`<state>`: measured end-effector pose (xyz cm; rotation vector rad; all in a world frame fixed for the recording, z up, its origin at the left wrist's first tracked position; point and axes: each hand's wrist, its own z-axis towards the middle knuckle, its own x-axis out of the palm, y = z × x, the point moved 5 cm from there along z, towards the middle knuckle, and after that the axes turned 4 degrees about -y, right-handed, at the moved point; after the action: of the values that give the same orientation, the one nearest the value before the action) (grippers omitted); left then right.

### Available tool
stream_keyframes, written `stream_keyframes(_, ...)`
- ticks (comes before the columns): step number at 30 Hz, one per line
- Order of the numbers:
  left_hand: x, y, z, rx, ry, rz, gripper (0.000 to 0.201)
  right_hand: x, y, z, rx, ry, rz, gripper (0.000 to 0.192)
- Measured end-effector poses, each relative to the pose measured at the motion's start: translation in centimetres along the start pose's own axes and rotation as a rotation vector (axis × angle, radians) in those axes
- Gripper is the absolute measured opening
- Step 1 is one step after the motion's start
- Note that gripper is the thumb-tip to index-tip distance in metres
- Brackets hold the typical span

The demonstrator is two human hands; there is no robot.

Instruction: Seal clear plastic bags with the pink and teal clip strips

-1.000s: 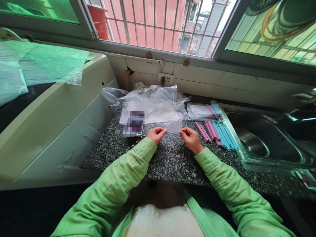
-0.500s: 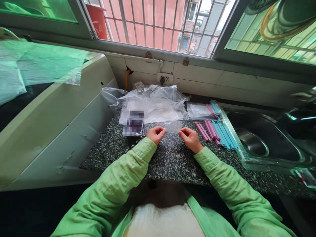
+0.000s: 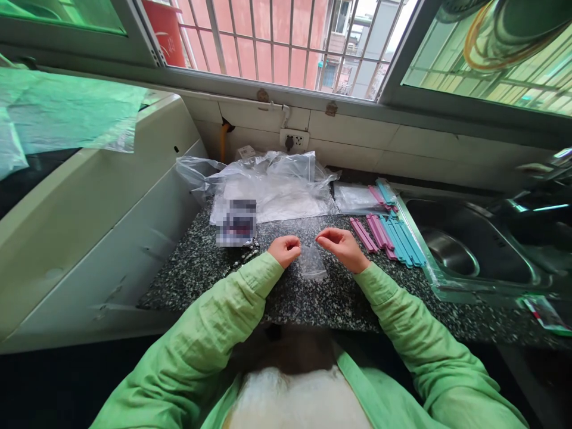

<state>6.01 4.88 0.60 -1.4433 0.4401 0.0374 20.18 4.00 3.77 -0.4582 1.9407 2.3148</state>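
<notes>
A small clear plastic bag (image 3: 313, 263) sits over the dark speckled counter, between my two hands. My left hand (image 3: 284, 251) is closed, its thumb and fingers pinched at the bag's upper left edge. Facing it, my right hand (image 3: 343, 246) is also in a pinch, its fingertips at the bag's upper right side; the film is so see-through that the exact grip is hard to make out. Just right of that hand lie pink sealing clips (image 3: 379, 232) and blue sealing clips (image 3: 404, 241), several of each, side by side.
Behind my hands, a large clear plastic bag (image 3: 286, 199) lies crumpled near the wall socket (image 3: 295, 140). A blurred-out phone-like object (image 3: 236, 225) rests at left. Flat clear bags (image 3: 355, 198) lie behind the clips. A metal sink (image 3: 482, 238) bounds the right, a white panel (image 3: 102, 250) the left.
The small bag, which stretched away from me beyond my fingertips, now extends toward me below them. My hands have come slightly closer together, and the view has shifted a little.
</notes>
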Motion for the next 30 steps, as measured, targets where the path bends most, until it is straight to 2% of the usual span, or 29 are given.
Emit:
stream_keyframes(6, -0.2, -0.5, 0.0, 0.036, -0.044, 0.147, 0.009, 0.7, 0.0, -0.2, 0.01, 0.097, -0.037, 0.02)
stream_keyframes(12, -0.3, -0.7, -0.1, 0.091, -0.073, 0.217, 0.011, 1.1, -0.5, -0.1, 0.009, 0.125, -0.066, 0.022)
stream_keyframes(30, -0.4, -0.5, 0.0, 0.133, -0.108, 0.242, 0.014, 1.9, -1.2, -0.1, -0.052, 0.174, -0.163, 0.019)
